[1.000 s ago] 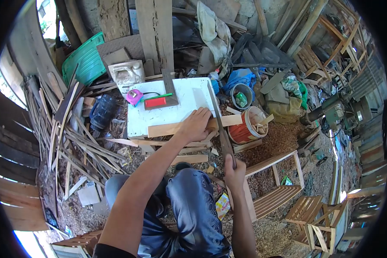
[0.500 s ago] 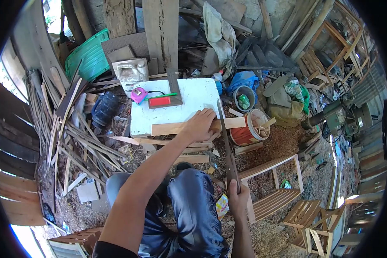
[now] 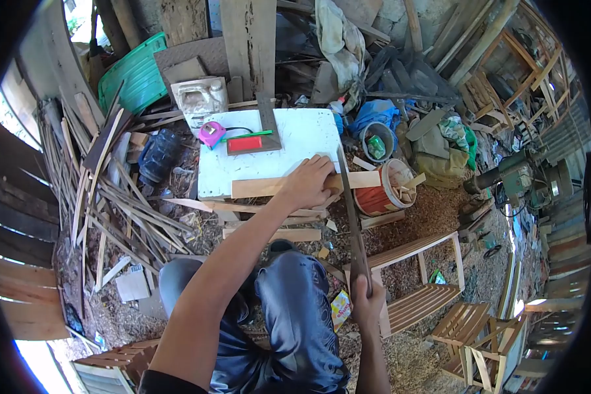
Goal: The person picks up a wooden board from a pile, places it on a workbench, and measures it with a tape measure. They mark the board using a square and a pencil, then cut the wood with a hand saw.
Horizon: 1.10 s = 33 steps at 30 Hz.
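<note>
My left hand (image 3: pixel 307 184) presses flat on a light wooden board (image 3: pixel 256 186) that lies across the front edge of a white table (image 3: pixel 295 138). My right hand (image 3: pixel 368 303) grips the handle of a hand saw (image 3: pixel 350 210). The saw blade runs up from that hand and crosses the board just right of my left fingers. The board's right end (image 3: pixel 364 178) sticks out past the blade. My knees in blue trousers are below the table.
On the white table lie a pink tape measure (image 3: pixel 211 133), a metal square (image 3: pixel 268 125) and a red-and-green tool (image 3: pixel 244 144). An orange bucket (image 3: pixel 381 194) of offcuts stands right of the table. Wood strips (image 3: pixel 111 210) pile at left. Slatted frames (image 3: pixel 420 282) lie at right.
My right hand has drawn the saw back toward me, so less blade reaches past the board. My left hand stays on the board.
</note>
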### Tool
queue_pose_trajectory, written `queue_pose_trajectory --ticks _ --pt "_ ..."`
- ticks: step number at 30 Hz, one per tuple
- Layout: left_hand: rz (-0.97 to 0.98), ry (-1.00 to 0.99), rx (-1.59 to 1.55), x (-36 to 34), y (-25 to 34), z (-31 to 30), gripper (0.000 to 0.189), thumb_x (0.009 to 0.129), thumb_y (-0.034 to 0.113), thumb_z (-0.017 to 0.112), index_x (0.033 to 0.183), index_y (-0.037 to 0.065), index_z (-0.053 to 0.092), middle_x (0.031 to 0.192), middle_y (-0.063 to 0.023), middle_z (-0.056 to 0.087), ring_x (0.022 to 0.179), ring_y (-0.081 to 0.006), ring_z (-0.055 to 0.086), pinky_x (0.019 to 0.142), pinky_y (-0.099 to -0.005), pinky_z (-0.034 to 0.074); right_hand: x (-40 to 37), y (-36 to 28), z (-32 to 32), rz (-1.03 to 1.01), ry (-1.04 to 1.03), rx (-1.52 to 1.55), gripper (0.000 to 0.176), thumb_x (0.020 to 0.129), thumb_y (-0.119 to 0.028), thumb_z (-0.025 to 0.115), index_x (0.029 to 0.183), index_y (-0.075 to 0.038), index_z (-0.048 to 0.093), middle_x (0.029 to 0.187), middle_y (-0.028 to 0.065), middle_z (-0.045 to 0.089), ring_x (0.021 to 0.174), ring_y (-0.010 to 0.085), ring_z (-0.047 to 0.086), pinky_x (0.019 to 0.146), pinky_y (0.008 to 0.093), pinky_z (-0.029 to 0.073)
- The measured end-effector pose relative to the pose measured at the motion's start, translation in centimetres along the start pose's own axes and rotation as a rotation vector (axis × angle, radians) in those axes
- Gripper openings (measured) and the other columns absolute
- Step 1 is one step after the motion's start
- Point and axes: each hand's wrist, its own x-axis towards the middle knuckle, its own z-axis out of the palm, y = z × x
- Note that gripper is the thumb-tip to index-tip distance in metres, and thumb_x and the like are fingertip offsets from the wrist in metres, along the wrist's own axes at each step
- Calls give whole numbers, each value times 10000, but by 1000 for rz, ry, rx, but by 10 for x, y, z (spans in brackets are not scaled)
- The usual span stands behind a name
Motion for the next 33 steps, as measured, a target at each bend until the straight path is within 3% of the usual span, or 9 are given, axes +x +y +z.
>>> queue_pose_trajectory --ticks 4,9,13,16,20,23,28,31,33 --pt "80 68 18 -1 -3 5 353 714 194 721 956 26 526 1003 -117 531 1017 -308 509 885 -399 427 1 -7 6 -14 31 35 462 937 -297 582 590 -5 494 509 -33 430 498 57 390 448 287 291" --pt "42 61 13 4 -1 4 354 723 209 724 954 17 537 993 -117 537 1003 -310 514 873 -397 428 84 -28 34 -102 0 -1 484 945 -297 566 580 5 467 521 -40 382 517 60 326 456 300 269" --pt "-16 14 -33 2 0 1 349 725 206 724 951 13 543 974 -120 542 990 -308 519 867 -400 430 81 -29 25 -45 -53 80 480 943 -287 568 579 6 459 526 -39 394 522 56 340 457 299 272" --pt "5 29 -51 2 -1 1 344 719 211 730 945 25 549 972 -108 543 977 -298 517 865 -398 430 32 3 7 -6 3 36 469 940 -287 575 587 8 483 523 -35 419 519 53 365 456 294 275" --pt "22 52 -63 1 -2 2 327 710 220 740 923 43 567 972 -75 542 958 -283 511 860 -397 432 -10 -6 -8 -6 43 12 463 940 -299 578 599 6 506 525 -37 422 517 50 380 451 286 273" --pt "25 28 -52 3 0 0 323 708 225 744 903 34 571 976 -81 541 952 -285 508 849 -402 437 12 0 0 -11 10 42 475 944 -315 573 596 0 507 522 -34 421 514 51 381 447 289 273" --pt "11 61 -48 4 2 1 332 696 222 761 888 20 580 971 -89 537 934 -289 501 835 -399 443 81 -46 30 -93 -13 -46 481 948 -291 560 592 23 482 496 -13 375 504 69 335 456 325 286" --pt "0 67 -67 4 -1 -1 331 689 216 769 884 17 589 964 -91 535 925 -293 501 834 -394 443 78 -51 26 -156 -43 -67 480 951 -281 557 589 23 475 491 -6 361 499 70 328 454 327 284" --pt "12 82 -80 5 -3 2 329 686 213 772 882 18 594 957 -91 536 923 -295 502 834 -391 443 58 -25 18 -51 -31 5 467 949 -280 562 607 31 494 493 -11 370 496 65 333 449 319 278"
